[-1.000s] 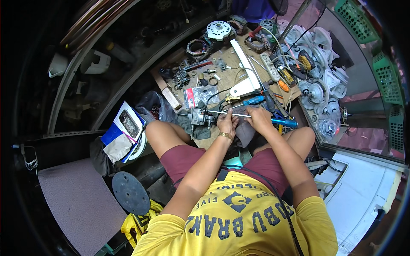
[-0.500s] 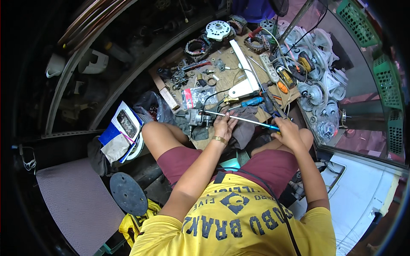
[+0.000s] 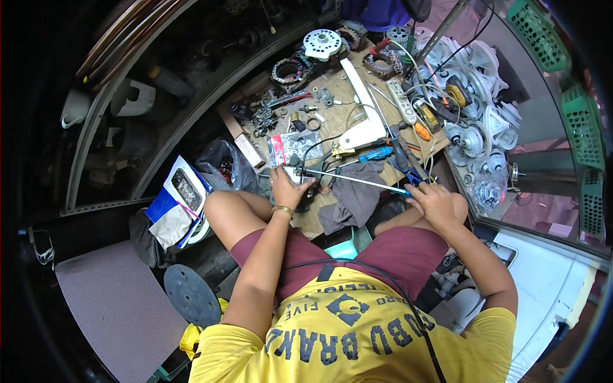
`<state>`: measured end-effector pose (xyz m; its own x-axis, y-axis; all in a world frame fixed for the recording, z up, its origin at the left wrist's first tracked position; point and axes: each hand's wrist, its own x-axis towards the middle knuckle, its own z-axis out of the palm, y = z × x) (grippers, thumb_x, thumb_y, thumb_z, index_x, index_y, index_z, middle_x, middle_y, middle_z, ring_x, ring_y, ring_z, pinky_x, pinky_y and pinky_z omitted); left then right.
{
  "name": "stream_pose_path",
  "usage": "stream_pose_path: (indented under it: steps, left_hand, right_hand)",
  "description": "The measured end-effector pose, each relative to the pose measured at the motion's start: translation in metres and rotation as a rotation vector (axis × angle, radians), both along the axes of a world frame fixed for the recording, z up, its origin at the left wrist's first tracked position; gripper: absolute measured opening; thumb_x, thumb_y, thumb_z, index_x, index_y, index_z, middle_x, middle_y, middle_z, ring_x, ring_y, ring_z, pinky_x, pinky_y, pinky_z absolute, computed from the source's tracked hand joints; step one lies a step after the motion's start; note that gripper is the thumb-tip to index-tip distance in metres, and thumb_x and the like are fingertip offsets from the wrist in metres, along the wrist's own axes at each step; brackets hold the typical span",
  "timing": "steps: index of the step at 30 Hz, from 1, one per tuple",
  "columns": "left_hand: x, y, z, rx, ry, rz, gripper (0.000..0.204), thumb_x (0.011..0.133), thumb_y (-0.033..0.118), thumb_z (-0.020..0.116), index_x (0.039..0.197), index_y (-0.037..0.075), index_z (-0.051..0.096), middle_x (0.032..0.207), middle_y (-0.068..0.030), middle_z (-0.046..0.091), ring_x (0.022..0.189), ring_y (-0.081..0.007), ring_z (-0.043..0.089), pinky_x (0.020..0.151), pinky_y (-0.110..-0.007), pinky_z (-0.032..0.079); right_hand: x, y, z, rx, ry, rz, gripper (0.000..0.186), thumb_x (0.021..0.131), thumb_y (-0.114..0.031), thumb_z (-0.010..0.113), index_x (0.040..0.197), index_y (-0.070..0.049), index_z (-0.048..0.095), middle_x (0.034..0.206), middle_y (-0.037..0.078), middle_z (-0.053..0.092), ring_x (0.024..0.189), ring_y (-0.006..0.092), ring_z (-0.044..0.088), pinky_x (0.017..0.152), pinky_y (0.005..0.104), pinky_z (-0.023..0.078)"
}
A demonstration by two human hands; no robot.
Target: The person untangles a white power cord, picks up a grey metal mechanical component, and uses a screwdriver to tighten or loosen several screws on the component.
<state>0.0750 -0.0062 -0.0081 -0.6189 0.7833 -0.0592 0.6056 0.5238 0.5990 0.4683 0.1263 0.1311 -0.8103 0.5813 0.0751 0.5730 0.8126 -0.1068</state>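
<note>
My left hand (image 3: 288,189) is closed around a small grey electric motor (image 3: 295,174) at the near edge of the wooden work board, covering much of it. My right hand (image 3: 435,203) grips the blue handle of a long screwdriver (image 3: 361,180), over the board's right side. Its thin shaft runs leftward, and the tip reaches the motor's right side; the exact contact point is too small to make out. Under the shaft lies a crumpled grey cloth (image 3: 351,201). A dark cable (image 3: 311,148) curves up from near the motor toward a white fan-neck-shaped plastic part (image 3: 364,131).
Screws and small metal parts (image 3: 264,119) lie at the board's left, by a plastic packet (image 3: 300,143). Wire-wound stators (image 3: 288,71) stand at the back. To the right are a power strip (image 3: 401,102), a blue-handled tool (image 3: 375,154) and bagged white parts (image 3: 472,137).
My left hand has moved left from beside the screwdriver shaft onto the motor and taken hold of it. My right hand keeps the screwdriver, shifted slightly.
</note>
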Motion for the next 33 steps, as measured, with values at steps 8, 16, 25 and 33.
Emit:
stream_pose_path:
  steps: [8,16,25,33]
  left_hand:
    - [0.000,-0.002,-0.016,0.080,0.022,0.005,0.106,0.062,0.047,0.096,0.139,-0.006,0.046,0.130,-0.0230,0.051,0.121,-0.0442,0.050,0.105,-0.050,0.042]
    - [-0.013,-0.010,-0.023,0.154,0.085,-0.095,0.086,0.066,0.045,0.093,0.134,0.007,0.057,0.124,-0.0184,0.054,0.118,-0.0395,0.053,0.101,-0.050,0.043]
    - [-0.015,-0.008,-0.032,0.249,0.033,-0.130,0.073,0.067,0.043,0.092,0.127,0.012,0.064,0.120,-0.0152,0.056,0.114,-0.0379,0.054,0.100,-0.050,0.042]
    - [-0.037,-0.007,-0.027,0.228,-0.050,-0.197,0.066,0.069,0.036,0.092,0.125,0.014,0.065,0.126,-0.0165,0.057,0.122,-0.0371,0.052,0.107,-0.050,0.036]
  right_hand:
    - [-0.006,0.045,-0.012,-1.338,-0.126,-0.320,0.036,0.097,-0.040,0.067,0.120,-0.013,0.070,0.072,0.017,0.068,0.072,0.0347,0.070,0.063,0.0474,0.052]
    - [-0.049,0.033,0.014,0.057,-0.084,0.149,0.033,0.087,-0.021,0.066,0.120,-0.026,0.070,0.080,0.009,0.064,0.065,0.0288,0.069,0.059,0.0456,0.054]
    - [-0.050,0.058,-0.006,-0.427,-0.256,0.022,0.028,0.097,-0.027,0.061,0.122,-0.026,0.074,0.081,0.018,0.071,0.070,0.0352,0.071,0.058,0.0483,0.055]
    - [-0.081,0.045,0.008,-0.171,-0.298,0.163,0.046,0.092,-0.019,0.061,0.137,-0.029,0.066,0.082,0.011,0.069,0.065,0.0304,0.070,0.054,0.0436,0.055]
